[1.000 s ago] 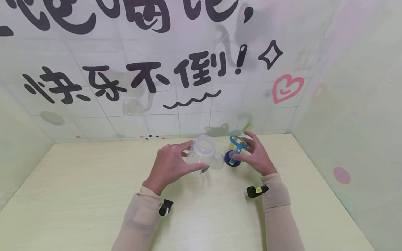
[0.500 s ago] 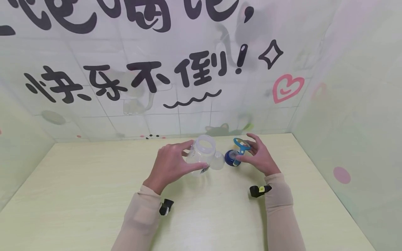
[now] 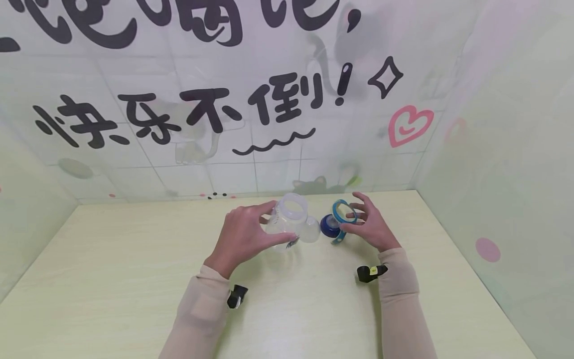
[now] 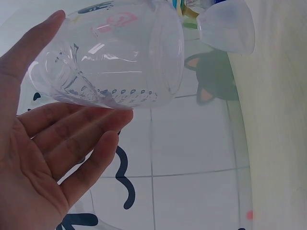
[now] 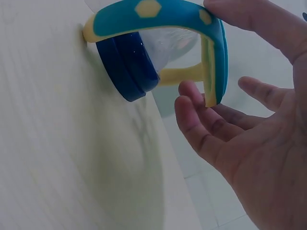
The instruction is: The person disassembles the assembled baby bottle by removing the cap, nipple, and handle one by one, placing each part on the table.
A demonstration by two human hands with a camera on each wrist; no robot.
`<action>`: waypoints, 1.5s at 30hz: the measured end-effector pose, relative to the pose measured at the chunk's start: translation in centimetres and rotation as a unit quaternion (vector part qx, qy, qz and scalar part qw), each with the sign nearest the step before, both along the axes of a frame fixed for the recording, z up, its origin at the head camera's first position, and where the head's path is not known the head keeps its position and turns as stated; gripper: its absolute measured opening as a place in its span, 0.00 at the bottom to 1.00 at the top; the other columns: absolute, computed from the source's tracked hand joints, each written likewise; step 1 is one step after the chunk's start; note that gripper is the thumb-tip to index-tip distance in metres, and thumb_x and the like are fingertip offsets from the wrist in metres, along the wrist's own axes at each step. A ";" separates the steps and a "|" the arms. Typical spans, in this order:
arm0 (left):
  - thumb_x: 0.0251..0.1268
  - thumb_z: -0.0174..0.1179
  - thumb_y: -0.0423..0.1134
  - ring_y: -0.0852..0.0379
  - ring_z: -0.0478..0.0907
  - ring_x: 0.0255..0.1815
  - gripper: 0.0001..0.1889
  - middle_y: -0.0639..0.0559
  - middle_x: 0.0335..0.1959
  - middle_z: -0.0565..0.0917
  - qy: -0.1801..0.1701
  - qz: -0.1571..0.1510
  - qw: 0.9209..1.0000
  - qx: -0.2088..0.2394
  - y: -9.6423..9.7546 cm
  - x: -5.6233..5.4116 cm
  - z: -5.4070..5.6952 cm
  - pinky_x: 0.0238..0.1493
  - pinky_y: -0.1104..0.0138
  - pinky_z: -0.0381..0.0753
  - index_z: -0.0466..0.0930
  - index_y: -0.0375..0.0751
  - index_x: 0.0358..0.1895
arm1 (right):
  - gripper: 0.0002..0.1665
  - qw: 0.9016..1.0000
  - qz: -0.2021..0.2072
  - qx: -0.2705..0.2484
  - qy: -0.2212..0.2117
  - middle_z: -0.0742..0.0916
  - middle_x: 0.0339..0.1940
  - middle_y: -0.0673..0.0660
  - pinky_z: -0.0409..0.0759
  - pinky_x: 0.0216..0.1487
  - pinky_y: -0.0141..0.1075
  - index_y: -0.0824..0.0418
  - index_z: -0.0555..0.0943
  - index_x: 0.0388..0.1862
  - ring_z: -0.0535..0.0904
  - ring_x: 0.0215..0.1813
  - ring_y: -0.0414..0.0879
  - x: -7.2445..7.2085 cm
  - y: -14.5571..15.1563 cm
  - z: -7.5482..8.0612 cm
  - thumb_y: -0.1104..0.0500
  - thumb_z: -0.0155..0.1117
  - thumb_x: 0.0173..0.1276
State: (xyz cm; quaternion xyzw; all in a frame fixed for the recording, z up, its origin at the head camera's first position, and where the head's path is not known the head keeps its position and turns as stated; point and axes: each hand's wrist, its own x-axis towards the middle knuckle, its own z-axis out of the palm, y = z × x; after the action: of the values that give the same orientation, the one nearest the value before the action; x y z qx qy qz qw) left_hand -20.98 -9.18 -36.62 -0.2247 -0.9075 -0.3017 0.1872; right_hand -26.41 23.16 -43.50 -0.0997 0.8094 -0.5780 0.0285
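Observation:
My left hand [image 3: 244,232] grips a clear baby bottle [image 4: 120,57] round its body, thumb on one side and fingers on the other, its open mouth facing up in the head view. Between the thumb and fingers of my right hand [image 3: 369,224] is a blue and yellow bottle handle [image 5: 218,52], its ring tilted toward me. Behind that handle, a dark blue collar ring with a clear nipple [image 5: 127,64] sits on the table. A translucent dome cap [image 3: 310,230] stands right beside the bottle, between it and the blue collar.
The pale wooden table [image 3: 134,279] runs back to a printed wall sheet [image 3: 215,174] with black lettering. Another sheet [image 3: 506,199] borders the right side. Small black cameras ride on both wrists, above beige sleeves [image 3: 399,294].
My right hand has shifted slightly right and turned the handle, so its ring now faces more toward me. The left hand and bottle have stayed in place.

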 end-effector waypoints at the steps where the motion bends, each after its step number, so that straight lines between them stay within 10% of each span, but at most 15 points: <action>1: 0.42 0.75 0.65 0.58 0.87 0.33 0.37 0.52 0.34 0.90 -0.001 0.000 1.000 0.000 0.0 0.0 0.0 0.34 0.59 0.80 0.86 0.44 0.54 | 0.56 1.000 0.000 0.002 0.001 0.69 0.71 0.72 0.72 0.64 0.55 0.57 0.50 0.80 0.74 0.64 0.65 0.0 0.0 0.0 0.64 0.74 0.60; 33: 0.42 0.75 0.65 0.57 0.87 0.32 0.37 0.51 0.35 0.90 -0.002 0.001 1.000 0.000 -0.2 0.0 -0.1 0.33 0.60 0.80 0.86 0.44 0.54 | 0.52 0.994 -0.011 0.105 -0.031 0.67 0.72 0.77 0.63 0.70 0.60 0.66 0.44 0.80 0.65 0.71 0.68 -0.1 0.0 -0.5 0.59 0.65 0.68; 45: 0.46 0.75 0.61 0.55 0.88 0.35 0.37 0.51 0.41 0.89 -0.042 -0.019 0.998 0.046 0.0 -0.4 -0.5 0.38 0.61 0.83 0.83 0.42 0.58 | 0.41 0.988 -0.030 0.078 0.133 0.69 0.73 0.68 0.62 0.71 0.57 0.62 0.57 0.78 0.64 0.74 0.62 0.8 -3.8 3.2 0.65 0.61 0.69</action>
State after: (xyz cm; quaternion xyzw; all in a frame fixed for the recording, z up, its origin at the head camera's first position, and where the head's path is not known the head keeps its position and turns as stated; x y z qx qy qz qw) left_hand -21.37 -9.20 -37.10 -0.2198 -0.8953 -0.3561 0.1530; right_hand -25.66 19.34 -40.29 -0.1484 0.8514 -0.4951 -0.0892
